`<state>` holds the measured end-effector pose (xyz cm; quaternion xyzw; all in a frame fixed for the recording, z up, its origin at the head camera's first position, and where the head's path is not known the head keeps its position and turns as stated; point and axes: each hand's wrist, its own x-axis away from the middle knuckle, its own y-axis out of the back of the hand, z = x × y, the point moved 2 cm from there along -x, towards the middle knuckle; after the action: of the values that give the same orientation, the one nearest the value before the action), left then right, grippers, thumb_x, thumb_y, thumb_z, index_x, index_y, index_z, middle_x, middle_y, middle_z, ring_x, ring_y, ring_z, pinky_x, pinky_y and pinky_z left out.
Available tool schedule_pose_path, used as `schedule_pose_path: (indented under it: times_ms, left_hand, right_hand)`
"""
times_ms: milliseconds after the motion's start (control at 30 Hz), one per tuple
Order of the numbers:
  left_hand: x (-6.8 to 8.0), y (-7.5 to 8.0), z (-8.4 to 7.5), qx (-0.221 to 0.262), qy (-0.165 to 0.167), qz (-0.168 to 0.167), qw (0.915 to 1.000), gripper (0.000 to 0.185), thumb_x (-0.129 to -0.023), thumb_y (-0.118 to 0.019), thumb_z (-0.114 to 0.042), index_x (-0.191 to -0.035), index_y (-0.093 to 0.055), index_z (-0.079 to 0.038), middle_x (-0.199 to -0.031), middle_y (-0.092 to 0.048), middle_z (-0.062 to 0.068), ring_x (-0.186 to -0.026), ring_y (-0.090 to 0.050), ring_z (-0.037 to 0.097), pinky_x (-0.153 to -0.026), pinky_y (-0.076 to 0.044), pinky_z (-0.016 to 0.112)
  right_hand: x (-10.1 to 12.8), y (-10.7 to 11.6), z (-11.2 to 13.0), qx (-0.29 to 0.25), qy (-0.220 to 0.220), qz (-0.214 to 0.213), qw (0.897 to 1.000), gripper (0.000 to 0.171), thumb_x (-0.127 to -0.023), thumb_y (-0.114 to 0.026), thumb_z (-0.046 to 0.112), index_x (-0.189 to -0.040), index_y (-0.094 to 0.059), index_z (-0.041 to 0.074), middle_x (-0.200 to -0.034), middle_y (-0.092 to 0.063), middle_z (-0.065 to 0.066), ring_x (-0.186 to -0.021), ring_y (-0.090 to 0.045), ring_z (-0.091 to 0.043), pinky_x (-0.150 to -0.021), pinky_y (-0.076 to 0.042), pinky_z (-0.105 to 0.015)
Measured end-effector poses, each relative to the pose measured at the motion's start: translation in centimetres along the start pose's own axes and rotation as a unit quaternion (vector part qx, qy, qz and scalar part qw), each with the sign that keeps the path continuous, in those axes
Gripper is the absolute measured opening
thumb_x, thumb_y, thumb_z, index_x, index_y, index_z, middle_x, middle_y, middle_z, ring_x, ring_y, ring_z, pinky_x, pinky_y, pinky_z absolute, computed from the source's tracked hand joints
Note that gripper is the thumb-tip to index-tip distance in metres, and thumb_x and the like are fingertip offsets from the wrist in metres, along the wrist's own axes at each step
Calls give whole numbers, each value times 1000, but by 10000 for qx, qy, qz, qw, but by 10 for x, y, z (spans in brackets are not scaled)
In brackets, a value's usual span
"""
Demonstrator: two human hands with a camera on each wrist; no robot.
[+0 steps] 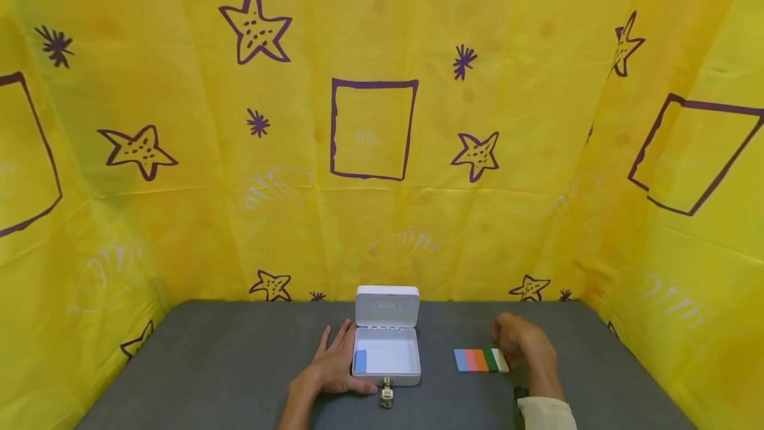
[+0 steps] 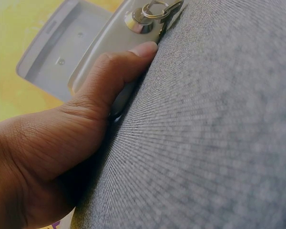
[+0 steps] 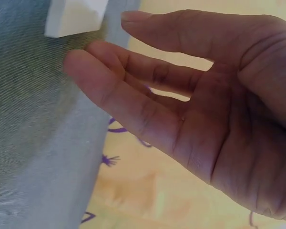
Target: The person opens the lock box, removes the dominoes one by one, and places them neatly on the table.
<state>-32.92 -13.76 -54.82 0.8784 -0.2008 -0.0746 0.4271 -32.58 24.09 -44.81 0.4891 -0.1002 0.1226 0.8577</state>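
Observation:
A small white box point(image 1: 390, 354) stands open on the grey table, its lid point(image 1: 386, 307) upright, with a blue block point(image 1: 360, 361) lying inside at the left. My left hand point(image 1: 334, 367) rests against the box's left side with straight fingers. Its thumb point(image 2: 114, 71) presses on the front wall point(image 2: 115, 34) near the metal latch and ring point(image 2: 150, 13). To the right lies a row of coloured blocks point(image 1: 480, 359): blue, pink, orange, green, white. My right hand point(image 1: 522, 344) hovers at the row's white end, fingers point(image 3: 133, 95) straight and holding nothing, by the white block point(image 3: 76, 16).
The grey cloth-covered table point(image 1: 227, 363) is walled on three sides by a yellow sheet point(image 1: 370, 204) printed with purple stars and squares. A small metal latch piece point(image 1: 386, 394) hangs at the box's front edge.

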Motion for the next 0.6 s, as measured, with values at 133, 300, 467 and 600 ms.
schedule_pose_path:
  times_ms: [133, 300, 467, 600]
  left_hand:
    - [0, 0, 0, -3, -4, -3, 10000, 141, -66, -87, -73, -165, -15, -1, -173, -21, 22, -164, -11, 41, -130, 7, 67]
    - [-1, -1, -1, -27, -37, -8, 10000, 140, -66, -86, -73, -164, -17, -1, -173, -22, 22, -164, -11, 42, -130, 7, 67]
    - [-2, -3, 1, -43, -30, -19, 10000, 140, -66, -87, -73, -164, -17, -2, -173, -22, 22, -164, -11, 42, -130, 7, 67]
    - [-2, -3, 3, -65, -36, -37, 10000, 140, -65, -86, -73, -164, -17, -1, -173, -23, 22, -164, -11, 42, -130, 7, 67]
  right_hand:
    - [2, 3, 14, 308, 543, -401, 9972, 14, -88, -59, -12, -86, -61, 1, -74, -56, -7, -61, -50, -20, -54, -44, -30]
    - [2, 2, 47, 304, 1875, -783, 9787, 19, -88, -59, -11, -74, -58, 2, -68, -48, -1, -61, -39, -13, -55, -34, -25]
    - [1, -16, 90, 583, 2884, -1004, 9504, 10, -89, -68, -6, -82, -69, 1, -74, -62, -1, -66, -48, -8, -58, -43, -22]
    - [-2, -40, 120, 686, 3365, -1034, 9335, 13, -90, -67, -5, -79, -69, 2, -71, -61, -2, -62, -45, -5, -55, -39, -19]
